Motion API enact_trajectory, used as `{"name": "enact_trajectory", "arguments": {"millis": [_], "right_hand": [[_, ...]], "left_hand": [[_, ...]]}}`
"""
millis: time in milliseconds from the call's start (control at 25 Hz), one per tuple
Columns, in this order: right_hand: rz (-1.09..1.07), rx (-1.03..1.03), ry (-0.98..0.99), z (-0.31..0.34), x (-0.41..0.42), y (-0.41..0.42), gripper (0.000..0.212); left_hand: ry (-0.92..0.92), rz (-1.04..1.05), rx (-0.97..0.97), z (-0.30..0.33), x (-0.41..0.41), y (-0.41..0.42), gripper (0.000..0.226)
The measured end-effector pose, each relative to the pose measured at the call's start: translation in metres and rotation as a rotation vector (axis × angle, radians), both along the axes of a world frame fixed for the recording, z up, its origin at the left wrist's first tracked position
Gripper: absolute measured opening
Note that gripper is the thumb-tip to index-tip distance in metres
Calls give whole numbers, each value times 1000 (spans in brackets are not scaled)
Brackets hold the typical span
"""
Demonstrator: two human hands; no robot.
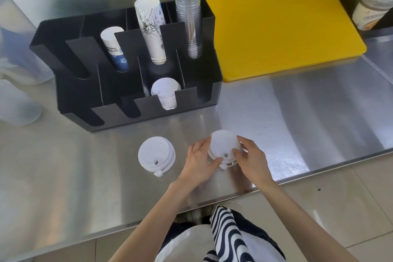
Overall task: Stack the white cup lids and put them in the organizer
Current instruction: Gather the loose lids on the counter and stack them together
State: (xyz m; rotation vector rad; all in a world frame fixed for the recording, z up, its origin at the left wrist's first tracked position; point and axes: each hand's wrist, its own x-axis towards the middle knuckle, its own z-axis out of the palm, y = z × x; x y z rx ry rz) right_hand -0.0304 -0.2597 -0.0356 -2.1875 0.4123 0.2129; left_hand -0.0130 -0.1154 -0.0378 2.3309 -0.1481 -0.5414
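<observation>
A small stack of white cup lids (223, 144) rests on the steel counter, held from both sides: my left hand (200, 159) grips its left rim and my right hand (251, 157) its right rim. Another white lid stack (156, 155) lies on the counter to the left, untouched. The black organizer (70, 89) stands behind them. One of its front compartments holds a stack of white lids (165, 93).
The organizer's back slots hold two stacks of paper cups (151, 27) and a stack of clear plastic cups (189, 25). A yellow cutting board (280, 30) lies to its right. Translucent containers (17, 104) stand at far left. The counter's front edge runs just below my hands.
</observation>
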Motion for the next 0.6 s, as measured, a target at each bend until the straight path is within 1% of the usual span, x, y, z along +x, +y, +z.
{"name": "enact_trajectory", "arguments": {"millis": [80, 120, 200, 240, 320, 440, 600], "right_hand": [[-38, 62, -14, 2, 2, 6, 37], [-47, 83, -24, 5, 3, 7, 36], [13, 93, -34, 8, 11, 26, 33], [19, 88, -40, 10, 12, 28, 32], [52, 82, -50, 13, 15, 37, 31], [132, 86, -51, 13, 21, 57, 29], [215, 112, -36, 14, 27, 83, 29]], "left_hand": [[11, 141, -146, 7, 1, 6, 52], [5, 212, -186, 11, 3, 7, 46], [-41, 383, -211, 14, 3, 28, 35], [-53, 427, -219, 15, 5, 31, 30], [-58, 504, -243, 15, 5, 42, 25], [-57, 589, -282, 18, 2, 66, 24], [-115, 653, -239, 17, -8, 93, 25]]}}
